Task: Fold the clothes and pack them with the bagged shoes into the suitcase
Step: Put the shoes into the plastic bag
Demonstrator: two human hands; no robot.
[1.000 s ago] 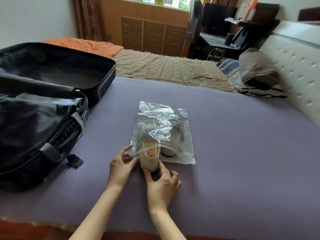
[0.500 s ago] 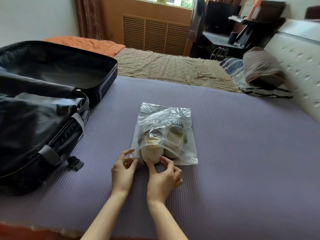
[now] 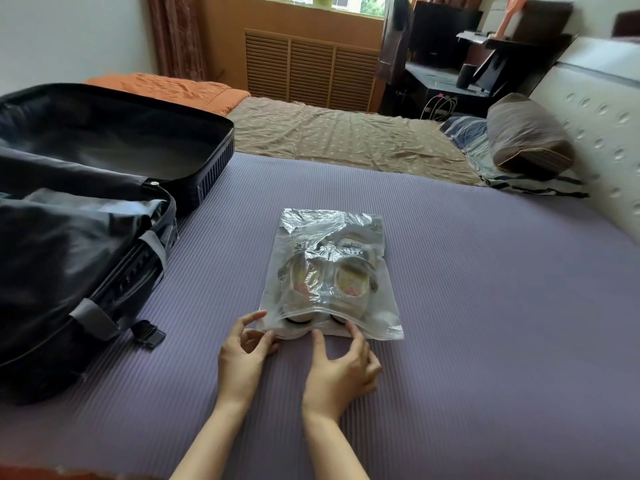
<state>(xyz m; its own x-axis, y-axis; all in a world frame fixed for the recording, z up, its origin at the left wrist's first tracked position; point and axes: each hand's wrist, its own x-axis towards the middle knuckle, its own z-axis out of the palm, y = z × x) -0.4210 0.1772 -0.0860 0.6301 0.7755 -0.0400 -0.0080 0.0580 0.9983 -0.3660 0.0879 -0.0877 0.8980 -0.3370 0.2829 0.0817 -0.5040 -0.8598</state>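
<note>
- The clear bag [image 3: 375,233] lies flat on the purple bed [image 3: 485,323] at the centre of the frame. The pair of shoes [image 3: 349,282] sits inside it, heels towards me.
- My left grip [image 3: 242,355] pinches the bag's near-left corner between thumb and forefinger.
- My right grip [image 3: 341,368] is released. Its fingers are spread and bent, and the thumb and forefinger tips touch the bag's near edge, holding nothing.
- I judge the step to be closing the bag's mouth, since that near edge still bulges up over the heels and does not look sealed.
- The black suitcase [image 3: 214,157] lies open at the left of the frame, well apart from the bag. Its far half shows bare lining. Dark fabric covers its near half, so I cannot tell what is under it.
- Next I would flatten the mouth and run the fingertips along it from the pinched corner towards the right. Then I would take the bag by both sides and carry it left into the open far half.
- The film is slippery and the shoes are loose inside, so I would lift the bag level.
</note>
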